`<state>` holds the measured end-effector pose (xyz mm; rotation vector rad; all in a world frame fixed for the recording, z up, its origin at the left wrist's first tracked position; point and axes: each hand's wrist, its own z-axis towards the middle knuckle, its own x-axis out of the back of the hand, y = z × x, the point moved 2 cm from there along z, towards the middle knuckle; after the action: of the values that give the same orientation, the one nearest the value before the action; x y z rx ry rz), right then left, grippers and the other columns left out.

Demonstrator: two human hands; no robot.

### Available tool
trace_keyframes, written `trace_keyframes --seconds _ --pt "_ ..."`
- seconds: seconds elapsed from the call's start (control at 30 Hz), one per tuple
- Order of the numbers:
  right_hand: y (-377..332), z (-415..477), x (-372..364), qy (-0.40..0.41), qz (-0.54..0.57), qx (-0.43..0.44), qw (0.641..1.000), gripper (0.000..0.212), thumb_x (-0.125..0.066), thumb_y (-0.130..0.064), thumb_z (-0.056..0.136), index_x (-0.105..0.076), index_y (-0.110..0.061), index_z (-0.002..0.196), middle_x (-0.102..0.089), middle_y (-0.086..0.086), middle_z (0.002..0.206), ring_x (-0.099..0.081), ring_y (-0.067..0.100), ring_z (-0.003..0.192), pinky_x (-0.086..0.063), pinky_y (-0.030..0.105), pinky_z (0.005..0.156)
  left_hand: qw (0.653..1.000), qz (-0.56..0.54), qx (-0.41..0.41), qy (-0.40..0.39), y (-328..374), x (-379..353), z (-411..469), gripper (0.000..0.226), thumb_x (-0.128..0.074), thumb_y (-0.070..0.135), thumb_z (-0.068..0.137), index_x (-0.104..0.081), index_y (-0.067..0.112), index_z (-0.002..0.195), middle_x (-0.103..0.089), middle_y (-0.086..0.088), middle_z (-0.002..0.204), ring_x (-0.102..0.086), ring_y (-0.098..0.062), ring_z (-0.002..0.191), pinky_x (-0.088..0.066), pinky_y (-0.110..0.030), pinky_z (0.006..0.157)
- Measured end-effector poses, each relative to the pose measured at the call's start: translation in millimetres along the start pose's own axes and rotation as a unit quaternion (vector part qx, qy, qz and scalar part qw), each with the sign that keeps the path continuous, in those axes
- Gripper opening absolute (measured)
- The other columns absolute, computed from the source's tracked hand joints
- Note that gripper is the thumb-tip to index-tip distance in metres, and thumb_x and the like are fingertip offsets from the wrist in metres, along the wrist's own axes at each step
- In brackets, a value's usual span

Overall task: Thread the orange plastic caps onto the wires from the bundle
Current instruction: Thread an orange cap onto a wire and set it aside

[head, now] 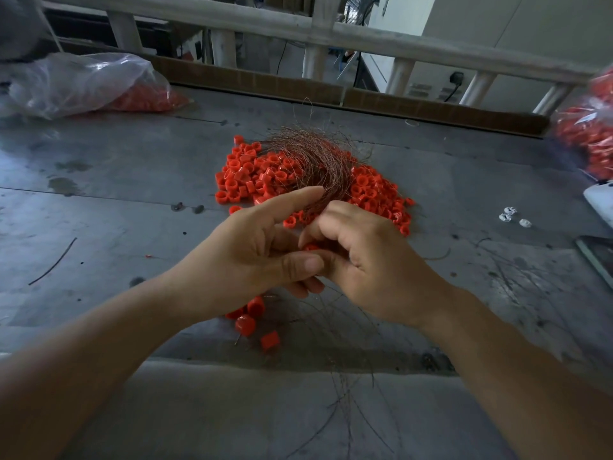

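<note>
- The left hand keeps its index finger straight, with thumb and lower fingers curled, gripping the foot of the wire bundle.
- The bundle fans out just beyond both hands.
- The right hand, fingers curled, pinches one orange cap just above the left thumb.
- The cap pile lies beyond the hands, under the bundle.
- A few loose caps lie on the table beneath the left hand.

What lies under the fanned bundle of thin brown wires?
A loose pile of orange plastic caps lies beneath the fanned bundle of thin brown wires, on the grey table. The caps directly below the dense strands are covered.
</note>
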<state>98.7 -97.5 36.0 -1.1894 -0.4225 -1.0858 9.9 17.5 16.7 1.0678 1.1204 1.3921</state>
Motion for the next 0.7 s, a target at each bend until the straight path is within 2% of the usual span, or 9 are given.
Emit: trace_keyframes --seconds 0.13,0.33,0.5,0.6,0.7 --pt "-2.0 -0.2 -4.5 0.02 0.025 -0.002 0.999 0.012 -0.057 -0.014 0.08 -0.062 -0.003 0.08 -0.048 -0.012 0.076 -0.049 0.001 0.071 -0.043 0.014 0.068 1.0 -0.019 -0.008 -0.007 1.9 0.5 -2.0 0.072 -0.072 0.039 0.071 -0.031 0.037 0.13 -0.07 -0.006 0.073 -0.07 -0.021 0.069 -0.055 -0.024 0.06" --pt "-4.2 -2.0 -5.0 0.028 0.046 -0.006 0.999 0.009 -0.058 -0.013 0.079 -0.062 -0.005 0.077 -0.049 -0.014 0.075 -0.05 0.0 0.069 -0.042 0.012 0.064 0.999 -0.034 -0.015 -0.019 4.6 -1.1 -5.6 0.077 -0.071 0.037 0.069 -0.028 0.038 0.133 -0.07 -0.007 0.073 -0.07 -0.021 0.069 -0.056 -0.028 0.062" --pt "1.2 -0.2 -1.2 0.006 0.077 -0.03 0.997 0.009 -0.065 -0.02 0.081 -0.062 -0.012 0.081 -0.049 -0.014 0.077 -0.05 -0.003 0.073 -0.041 0.011 0.066 0.998 -0.054 0.017 0.002 4.3 0.9 -3.6 0.071 -0.073 0.039 0.069 -0.038 0.031 0.13 -0.071 -0.01 0.076 -0.07 -0.024 0.071 -0.054 -0.023 0.059" --pt "1.2 -0.2 0.9 0.017 0.1 -0.025 0.994 0.016 -0.069 -0.024 0.075 -0.065 -0.012 0.084 -0.053 -0.01 0.078 -0.053 0.003 0.073 -0.045 0.015 0.066 0.997 -0.071 0.041 0.013 3.6 3.5 -1.4 0.065 -0.076 0.041 0.067 -0.049 0.026 0.124 -0.071 -0.012 0.077 -0.07 -0.026 0.068 -0.054 -0.025 0.055" --pt "2.2 -0.3 2.4 0.018 0.129 -0.046 0.99 0.029 -0.072 -0.036 0.069 -0.06 -0.028 0.095 -0.058 -0.009 0.082 -0.058 0.004 0.076 -0.048 0.015 0.067 0.996 -0.078 0.034 0.021 4.7 6.8 0.6 0.056 -0.079 0.038 0.062 -0.061 0.027 0.114 -0.071 -0.012 0.073 -0.069 -0.025 0.064 -0.054 -0.025 0.052"
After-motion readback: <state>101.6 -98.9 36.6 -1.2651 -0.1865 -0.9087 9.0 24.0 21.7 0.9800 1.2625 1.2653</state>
